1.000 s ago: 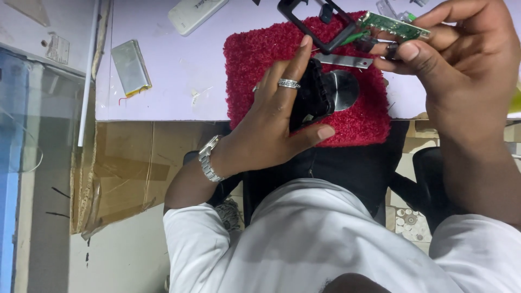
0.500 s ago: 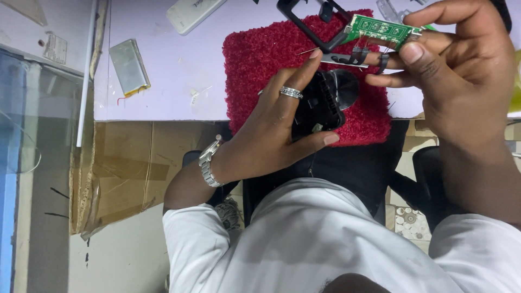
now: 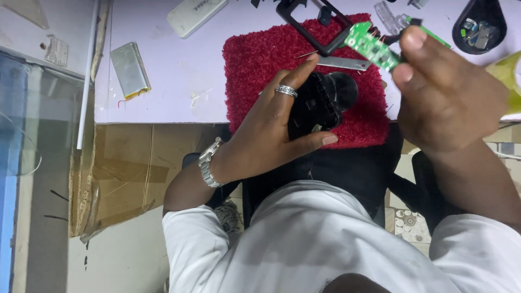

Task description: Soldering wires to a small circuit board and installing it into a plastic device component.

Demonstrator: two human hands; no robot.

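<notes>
While resting on a red mat (image 3: 255,65), left hand (image 3: 271,127) grips a black casing (image 3: 317,103). Right hand (image 3: 445,97), raised just beside it, pinches a green circuit board (image 3: 372,47). Beyond both hands, black frame (image 3: 304,27) on the bench (image 3: 173,92).

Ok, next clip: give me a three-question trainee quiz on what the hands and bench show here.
1. True or false: the left hand grips a black device over the red mat.
2. The right hand holds: A) a green circuit board, B) a metal blade, C) a silver pouch cell.
3. Fill in: the silver pouch cell lies on the ____ table, apart from the mat.

Key: 1 true; 2 A; 3 white.
</notes>
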